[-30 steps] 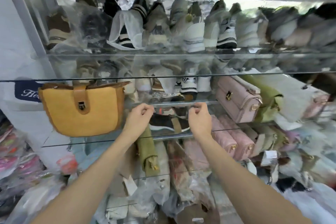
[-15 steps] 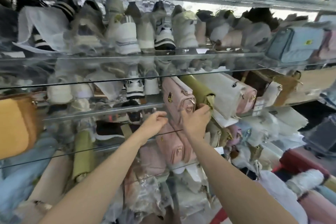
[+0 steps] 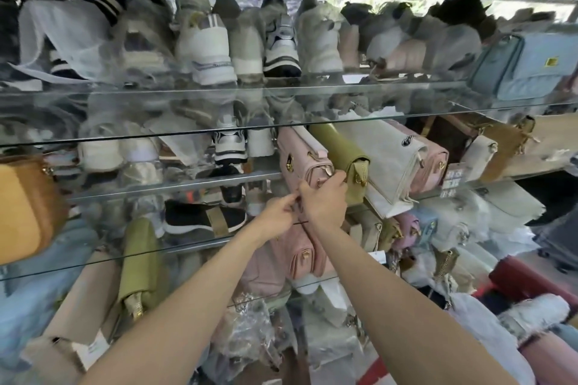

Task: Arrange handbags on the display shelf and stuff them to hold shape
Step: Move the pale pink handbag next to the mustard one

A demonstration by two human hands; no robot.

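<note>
The glass shelf is your biggest worry: it carries a tight row of bags standing on end, and a hard tug on one could drag its neighbours off the front edge. The pink handbag you are working on stands at the left end of that row, touching the olive bag on its right, so pulling it sideways would likely tip that one and the white bag beyond. Your right hand is curled around the pink handbag's lower front corner, near its gold ring. Your left hand pinches something small just beside it; what it is I cannot tell. If that is a strap or tag, it may snag on the shelf edge.
</note>
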